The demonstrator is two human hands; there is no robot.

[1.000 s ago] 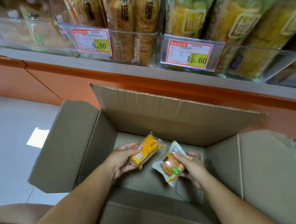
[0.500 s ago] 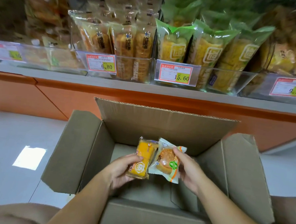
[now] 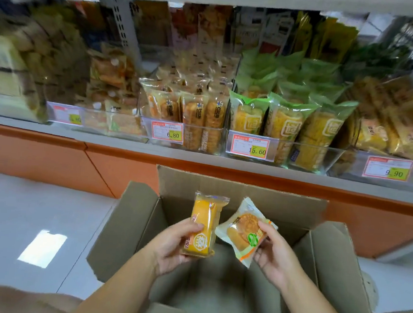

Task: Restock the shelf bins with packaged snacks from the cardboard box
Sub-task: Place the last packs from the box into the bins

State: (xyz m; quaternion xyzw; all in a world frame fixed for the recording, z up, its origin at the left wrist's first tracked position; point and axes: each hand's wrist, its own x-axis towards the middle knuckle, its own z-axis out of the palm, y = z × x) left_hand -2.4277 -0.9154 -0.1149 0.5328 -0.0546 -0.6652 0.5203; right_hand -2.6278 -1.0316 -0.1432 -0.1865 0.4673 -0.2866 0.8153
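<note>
You hold two wrapped snacks above the box. The yellow pack (image 3: 204, 221) is long and orange-yellow, with a clear crimped top and a round white emblem near its lower end; it stands almost upright. The cake pack (image 3: 241, 225) is clear and white, shows a round golden cake, and carries a green mark and an orange stripe on the edge nearest your fingers; it sits cornerwise.

Under both hands the cardboard box (image 3: 284, 204) lies open, its side flaps spread out to either side of your wrists. Its rear flap rises just beyond your hands, between them and the orange base panel (image 3: 36, 155). Farther ahead and above, clear shelf bins (image 3: 309, 155) hold upright packs, green-topped ones straight ahead of your right hand, brown ones ahead of your left. Price tags (image 3: 250, 148) hang on the bin fronts.

Your left hand (image 3: 174, 246) grips the yellow pack by its lower half, thumb across the front. Your right hand (image 3: 274, 253) pinches the cake pack at its right corner. The packs sit side by side between your hands, the cake pack's left corner at the yellow pack's edge.
</note>
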